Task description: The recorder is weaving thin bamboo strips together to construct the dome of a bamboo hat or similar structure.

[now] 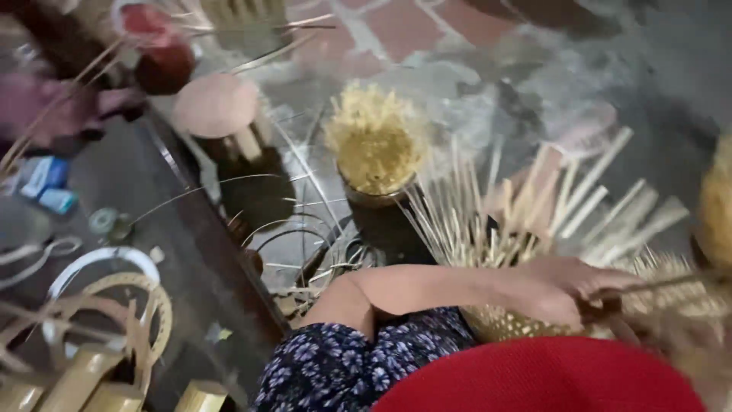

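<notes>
Basically, left hand [560,290]: fingers closed on a thin strip [671,281], resting on the basket [518,324]
Strip: runs off rightward
Right hand: not visible, can't tell

The basket [518,320] is woven of pale, matt bamboo strips [534,206]; the floor [473,84] is rough grey concrete; the sleeve [343,366] is floral cloth.

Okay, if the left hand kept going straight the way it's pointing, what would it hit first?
Probably the loose strips sticking out of the half-woven basket at the right edge; the left hand points rightward along its rim, though blur hides the depth.
</notes>
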